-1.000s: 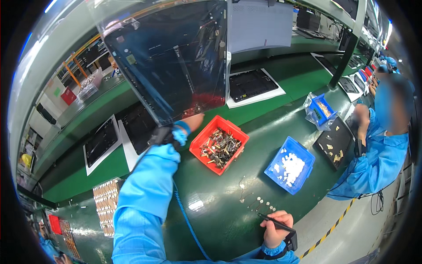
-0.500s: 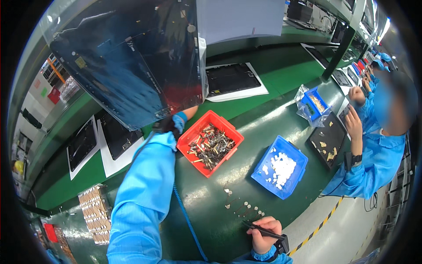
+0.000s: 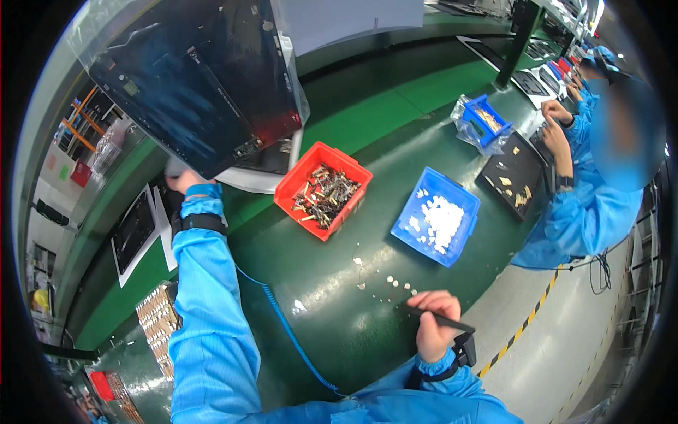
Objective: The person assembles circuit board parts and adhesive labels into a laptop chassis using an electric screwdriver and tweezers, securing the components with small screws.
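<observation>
My right hand (image 3: 436, 326) is closed around slim black tweezers (image 3: 452, 324), just beyond several small whitish round pieces (image 3: 400, 284) lying on the green table. My left hand (image 3: 186, 182) reaches far forward, its fingers blurred and partly hidden beside the lower edge of a hanging dark panel in clear film (image 3: 205, 92). Close to that hand, a white sheet with a black panel (image 3: 272, 161) on it shows partly from under the hanging panel. Another black panel (image 3: 134, 230) on white paper lies left of the hand.
A red bin (image 3: 286, 198) holds small dark and brass-coloured parts; a blue bin (image 3: 452, 258) holds white pieces. A coiled blue cord (image 3: 282, 318) crosses the table. At right, a co-worker in blue (image 3: 579, 219) works beside a black tray (image 3: 492, 184) and a small blue bin (image 3: 487, 121).
My left hand has moved left, away from beside the red bin. The white sheet with the black panel behind that bin has shifted left, under the hanging panel. My view has shifted.
</observation>
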`<state>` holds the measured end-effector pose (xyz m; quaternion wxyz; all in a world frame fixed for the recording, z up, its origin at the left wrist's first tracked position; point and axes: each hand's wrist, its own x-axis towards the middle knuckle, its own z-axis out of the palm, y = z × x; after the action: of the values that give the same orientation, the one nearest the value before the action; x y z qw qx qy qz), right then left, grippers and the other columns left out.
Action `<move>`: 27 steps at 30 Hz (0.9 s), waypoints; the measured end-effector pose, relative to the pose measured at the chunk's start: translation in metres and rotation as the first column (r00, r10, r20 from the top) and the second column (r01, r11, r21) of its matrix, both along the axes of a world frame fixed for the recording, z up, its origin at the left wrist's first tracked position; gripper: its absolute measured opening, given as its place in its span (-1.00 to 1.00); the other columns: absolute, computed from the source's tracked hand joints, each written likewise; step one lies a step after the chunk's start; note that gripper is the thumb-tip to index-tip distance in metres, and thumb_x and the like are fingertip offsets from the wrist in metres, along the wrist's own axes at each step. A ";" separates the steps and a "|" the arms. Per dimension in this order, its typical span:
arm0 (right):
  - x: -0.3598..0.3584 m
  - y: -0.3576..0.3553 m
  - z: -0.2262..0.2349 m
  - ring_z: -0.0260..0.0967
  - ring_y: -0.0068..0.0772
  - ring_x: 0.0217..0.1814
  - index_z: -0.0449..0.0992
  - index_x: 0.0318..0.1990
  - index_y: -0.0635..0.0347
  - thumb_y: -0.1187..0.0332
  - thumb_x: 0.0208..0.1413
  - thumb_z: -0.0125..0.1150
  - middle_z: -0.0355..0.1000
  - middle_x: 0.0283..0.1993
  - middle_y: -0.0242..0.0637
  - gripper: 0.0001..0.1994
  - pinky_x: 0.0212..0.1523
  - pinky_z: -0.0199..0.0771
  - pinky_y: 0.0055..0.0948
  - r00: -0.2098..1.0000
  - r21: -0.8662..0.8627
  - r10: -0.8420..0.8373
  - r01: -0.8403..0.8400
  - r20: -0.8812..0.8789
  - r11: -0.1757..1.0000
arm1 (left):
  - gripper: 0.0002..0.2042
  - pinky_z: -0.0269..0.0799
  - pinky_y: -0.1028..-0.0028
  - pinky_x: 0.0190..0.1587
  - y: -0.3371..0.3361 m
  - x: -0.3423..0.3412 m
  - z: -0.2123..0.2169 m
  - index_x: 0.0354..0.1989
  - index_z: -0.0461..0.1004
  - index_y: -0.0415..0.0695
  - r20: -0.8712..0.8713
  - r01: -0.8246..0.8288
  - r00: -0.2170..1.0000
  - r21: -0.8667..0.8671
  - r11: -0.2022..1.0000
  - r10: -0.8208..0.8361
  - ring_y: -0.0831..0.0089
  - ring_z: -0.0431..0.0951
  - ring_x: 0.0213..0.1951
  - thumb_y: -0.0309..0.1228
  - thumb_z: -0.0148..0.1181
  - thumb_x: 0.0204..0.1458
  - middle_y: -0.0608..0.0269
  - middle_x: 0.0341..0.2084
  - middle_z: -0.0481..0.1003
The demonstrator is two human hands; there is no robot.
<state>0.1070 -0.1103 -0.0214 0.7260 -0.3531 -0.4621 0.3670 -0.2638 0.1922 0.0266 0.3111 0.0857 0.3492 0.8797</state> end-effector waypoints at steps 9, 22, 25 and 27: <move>0.036 0.016 0.018 0.34 -0.34 -0.55 0.48 -0.46 0.28 0.66 -0.36 0.02 0.30 -0.47 -0.25 -0.79 -0.51 0.36 -0.47 0.523 -0.094 -0.003 0.159 0.852 0.983 | -0.79 0.32 0.56 -0.22 -0.156 -0.064 0.131 -0.21 0.43 -0.31 -0.715 -0.418 0.468 0.339 0.843 0.519 0.56 0.44 -0.30 -0.46 0.16 0.00 0.24 -0.32 0.48; 0.044 -0.002 0.011 0.26 -0.53 -0.56 0.43 -0.39 0.25 0.61 -0.23 0.21 0.33 -0.40 -0.31 -0.82 -0.56 0.24 -0.59 0.747 -0.131 -0.058 0.191 0.663 0.973 | -0.68 0.29 0.51 -0.05 -0.372 -0.033 0.167 -0.03 0.33 -0.25 -0.709 0.273 0.334 -0.558 0.783 -0.621 0.49 0.42 -0.13 -0.45 0.05 0.01 0.26 -0.18 0.44; 0.036 -0.015 0.015 0.15 -0.69 -0.59 0.43 -0.38 0.28 0.58 -0.13 0.22 0.32 -0.50 -0.44 -0.87 -0.56 0.16 -0.67 0.896 -0.270 0.038 0.092 0.443 0.959 | -0.72 0.31 0.52 -0.09 -0.347 0.041 0.111 -0.06 0.33 -0.18 -0.437 0.540 0.088 -0.734 0.412 -0.895 0.59 0.37 -0.19 -0.51 0.04 0.02 0.37 -0.25 0.41; 0.027 -0.027 0.025 0.21 -0.72 -0.55 0.44 -0.37 0.30 0.56 -0.07 0.19 0.36 -0.56 -0.47 -0.91 -0.50 0.22 -0.68 0.961 -0.380 0.100 0.005 0.257 0.925 | -0.72 0.27 0.50 -0.03 -0.326 0.072 0.047 -0.04 0.31 -0.19 -0.413 0.607 -0.132 -0.753 0.256 -0.901 0.55 0.34 -0.14 -0.51 0.01 0.04 0.34 -0.21 0.39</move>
<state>0.1345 -0.1369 0.0038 0.5653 -0.5214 -0.4865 0.4146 -0.1921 -0.1334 0.0734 0.5674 0.6232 0.4569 0.2845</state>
